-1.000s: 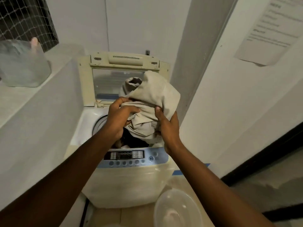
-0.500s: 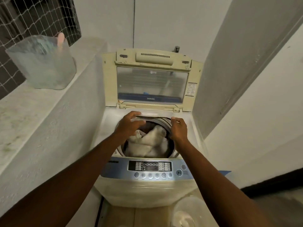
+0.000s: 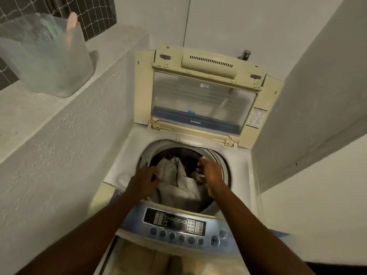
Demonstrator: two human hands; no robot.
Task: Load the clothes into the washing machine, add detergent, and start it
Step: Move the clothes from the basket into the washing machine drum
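Both hands were down in the mouth of the top-loading washing machine (image 3: pixel 123 161), whose lid (image 3: pixel 200 96) stood propped upright at the back so the drum lay open for loading. The pale clothes (image 3: pixel 178 185) sat bunched inside the drum, filling its near half, with something darker showing behind them. The left hand (image 3: pixel 146 179) lay against the left edge of the cloth with its fingers curled; it seemed to be pressing or tucking the fabric down, but motion blur made it impossible to tell whether it actually gripped any. The right hand (image 3: pixel 211 171) hovered at the right side of the opening, fingers spread loosely and holding nothing, apparently free of the fabric. That placement suited settling the load below the rim so it would not catch when the lid came down. The control panel (image 3: pixel 178 225) ran along the near edge, its buttons untouched. On the ledge (image 3: pixel 29 116) to the left stood a translucent container (image 3: pixel 47 56) with a pinkish handle (image 3: pixel 70 24) poking out, possibly the detergent, though that was a guess. Loading looked close to finished; detergent and starting remained.
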